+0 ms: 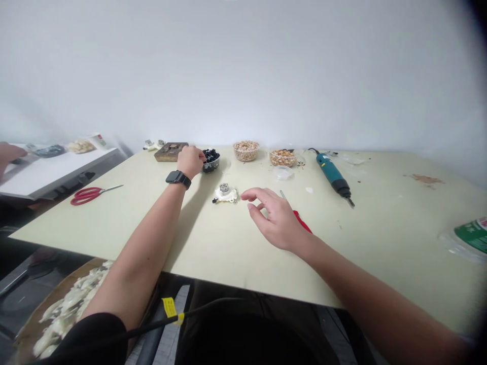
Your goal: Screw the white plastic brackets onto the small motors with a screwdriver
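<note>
At the far left, a co-worker's hand (9, 157) reached over the edge of a white side table (57, 175) bearing a dark lump and a heap of pale pieces; below, a brown tray (28, 324) held a pile of white shell-like pieces; a black cable (152, 324) with a yellow tag (170, 307) ran across the foreground; on the pale green tabletop (380, 243), red-handled scissors (88, 195) lay closed near the left edge; a dark-topped wooden block (170, 151) sat further back.

The left hand (190, 161), below a black smartwatch (178, 178), was curled narrowly at the rim of a clear tub of black pieces (211, 161); I could not tell whether it held one; just in front of the tub lay a white piece with a grey fitting (224, 193), flat on the tabletop.

The right hand (276, 218) was half open and held nothing, its fingers (253, 193) just beside that white piece but not touching it; a red-handled tool (302, 221) lay partly beneath the palm; behind stood two bowls of tan granules (245, 151) (282, 157) and a small clear lid (283, 172); further right lay a teal electric screwdriver (333, 175), then a brown stain (426, 179) and a green-and-white package (474, 238).
</note>
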The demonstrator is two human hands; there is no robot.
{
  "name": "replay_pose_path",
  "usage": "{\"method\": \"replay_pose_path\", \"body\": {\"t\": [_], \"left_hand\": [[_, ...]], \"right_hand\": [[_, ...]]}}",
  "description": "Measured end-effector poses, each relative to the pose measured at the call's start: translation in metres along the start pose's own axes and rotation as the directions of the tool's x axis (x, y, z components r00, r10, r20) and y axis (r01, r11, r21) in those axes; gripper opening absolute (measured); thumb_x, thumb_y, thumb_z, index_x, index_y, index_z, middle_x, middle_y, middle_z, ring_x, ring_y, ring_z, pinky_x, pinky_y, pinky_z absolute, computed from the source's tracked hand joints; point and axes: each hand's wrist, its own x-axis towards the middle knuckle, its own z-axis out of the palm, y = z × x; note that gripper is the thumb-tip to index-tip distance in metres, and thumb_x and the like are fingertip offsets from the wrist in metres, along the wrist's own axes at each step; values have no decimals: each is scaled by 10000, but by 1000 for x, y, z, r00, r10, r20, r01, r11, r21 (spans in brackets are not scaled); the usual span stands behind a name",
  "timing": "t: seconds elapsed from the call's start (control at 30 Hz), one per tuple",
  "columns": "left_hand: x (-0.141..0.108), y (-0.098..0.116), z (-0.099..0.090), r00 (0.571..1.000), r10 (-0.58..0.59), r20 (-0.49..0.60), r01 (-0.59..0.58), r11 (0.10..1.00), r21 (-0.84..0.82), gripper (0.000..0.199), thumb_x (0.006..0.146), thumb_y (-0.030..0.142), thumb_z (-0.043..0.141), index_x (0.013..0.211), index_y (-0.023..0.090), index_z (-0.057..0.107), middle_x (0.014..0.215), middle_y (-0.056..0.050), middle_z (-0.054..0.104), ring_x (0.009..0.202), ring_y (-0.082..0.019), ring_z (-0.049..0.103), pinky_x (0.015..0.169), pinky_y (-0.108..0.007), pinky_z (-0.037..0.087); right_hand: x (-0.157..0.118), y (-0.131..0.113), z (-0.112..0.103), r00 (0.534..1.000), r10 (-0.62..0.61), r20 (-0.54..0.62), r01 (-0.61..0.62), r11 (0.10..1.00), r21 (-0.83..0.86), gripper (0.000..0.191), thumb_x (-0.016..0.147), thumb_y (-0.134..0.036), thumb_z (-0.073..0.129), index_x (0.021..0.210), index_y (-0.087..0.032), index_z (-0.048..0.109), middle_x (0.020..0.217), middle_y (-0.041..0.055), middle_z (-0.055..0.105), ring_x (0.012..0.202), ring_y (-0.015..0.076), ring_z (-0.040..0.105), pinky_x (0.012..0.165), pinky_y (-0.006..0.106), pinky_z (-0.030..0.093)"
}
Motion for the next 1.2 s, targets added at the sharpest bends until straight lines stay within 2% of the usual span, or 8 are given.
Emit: {"method": "replay_pose_path", "body": {"t": [0.13,0.23,0.4,0.53,0.83,1.07,1.2], "left_hand": [[0,0,0,995,-19,-99,18,1000,-5,277,910,124,504,929,148,779,1079,-156,695,1121,-318,601,996,-453,505],[3,-2,-3,991,-34,-126,31,999,-25,294,924,106,479,967,153,765,1103,-152,681,1091,-292,611,994,-430,511],[-2,-9,-4,998,-27,-58,25,999,-31,199,905,227,614,938,163,799,1077,-147,706,1044,-313,628,981,-455,513],[-8,-11,-3,999,-31,-12,31,999,-14,217,884,338,681,925,183,828,1049,-136,724,1015,-328,640,959,-467,519],[-6,-5,-3,996,-87,3,87,996,0,217,876,269,660,945,171,841,1107,-157,737,1017,-314,642,940,-445,545],[-3,-5,2,991,-134,-5,134,990,-45,179,852,245,683,894,158,834,892,-142,756,891,-293,667,880,-417,558],[-5,-6,5,993,-106,-43,103,993,-65,208,869,256,648,892,139,818,1009,-168,728,993,-308,648,954,-438,542]], "right_hand": [[5,2,3,1000,23,7,-23,1000,7,252,998,-169,523,1191,-238,670,1207,44,706,1067,183,667,859,324,555],[14,6,3,998,56,13,-56,998,-2,248,984,-172,530,1171,-238,679,1193,39,711,1055,184,669,858,330,550],[28,13,-1,999,18,31,-16,998,-53,262,964,-156,523,1163,-230,676,1189,49,713,1098,201,661,901,358,544],[23,19,0,999,43,18,-42,998,-53,268,956,-147,532,1160,-232,683,1184,48,712,1080,196,669,891,353,547],[12,20,4,999,6,44,-4,999,-50,291,968,-129,510,1182,-224,684,1166,49,706,1027,176,665,883,336,530],[14,16,1,998,-10,67,14,998,-63,276,965,-116,512,1157,-208,687,1158,50,723,1046,183,665,880,331,521],[14,17,-4,998,16,69,-11,998,-70,274,958,-105,516,1128,-207,706,1110,39,723,1010,171,668,882,323,511]]}}
